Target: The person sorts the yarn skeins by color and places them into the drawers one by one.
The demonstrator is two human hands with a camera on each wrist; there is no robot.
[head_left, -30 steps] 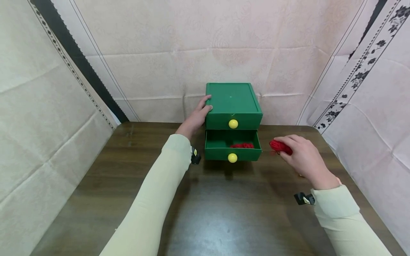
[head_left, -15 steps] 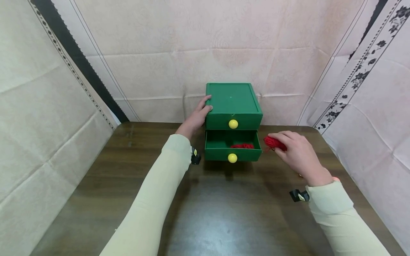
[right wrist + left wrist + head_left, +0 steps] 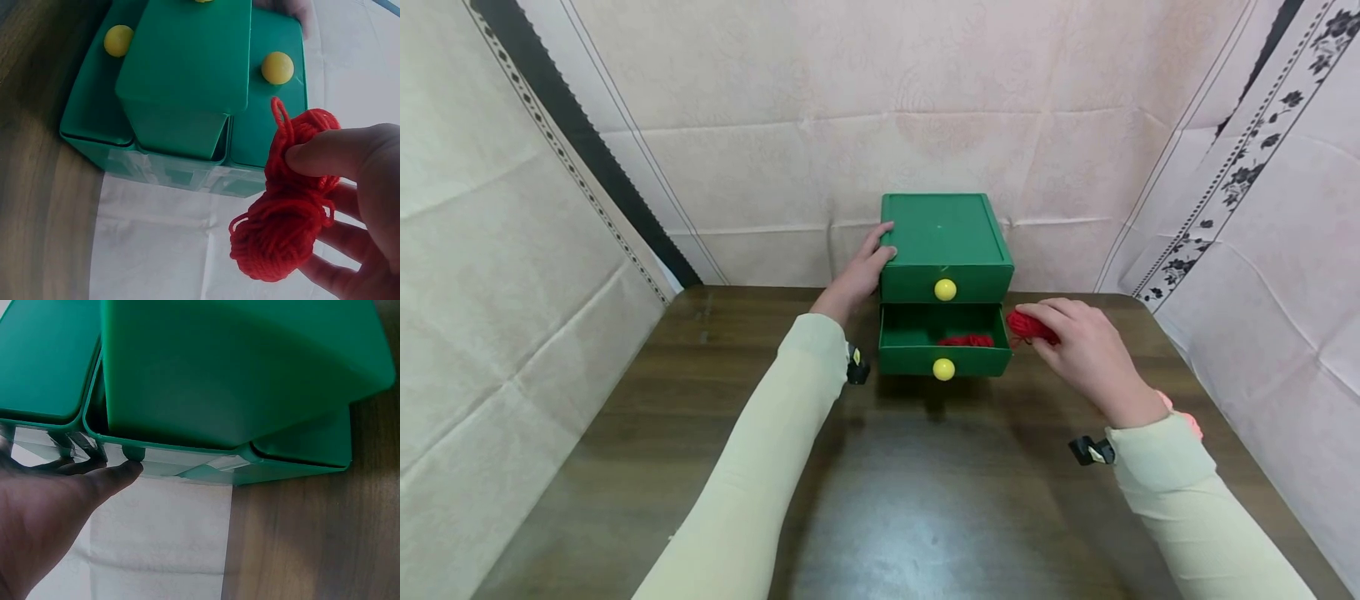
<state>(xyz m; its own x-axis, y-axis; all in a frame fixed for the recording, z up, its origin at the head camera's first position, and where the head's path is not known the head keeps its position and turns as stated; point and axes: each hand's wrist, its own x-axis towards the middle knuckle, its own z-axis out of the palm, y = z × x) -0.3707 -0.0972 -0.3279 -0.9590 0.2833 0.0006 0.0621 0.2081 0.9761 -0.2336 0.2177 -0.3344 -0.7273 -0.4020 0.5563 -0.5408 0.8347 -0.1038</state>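
Note:
A green drawer cabinet (image 3: 943,229) with yellow knobs stands at the table's far side. Its middle drawer (image 3: 898,358) is pulled out, and some red yarn (image 3: 967,341) lies inside. My left hand (image 3: 859,273) rests against the cabinet's left side, fingers extended and thumb at the upper edge; the left wrist view shows the thumb tip (image 3: 134,467) touching the side wall. Just right of the open drawer, my right hand (image 3: 1090,350) pinches a bundle of red yarn (image 3: 275,237) between thumb and fingers. A small loop sticks up from the bundle.
Dark wooden tabletop (image 3: 880,500) spreads in front of the cabinet. Pale patterned cloth (image 3: 775,150) hangs behind it and on both sides. In the right wrist view, the drawers above and below the middle one are closed.
My right hand has carried the yarn bundle left, and slightly up in the head view, to beside the open drawer. The left hand and the cabinet have stayed in place.

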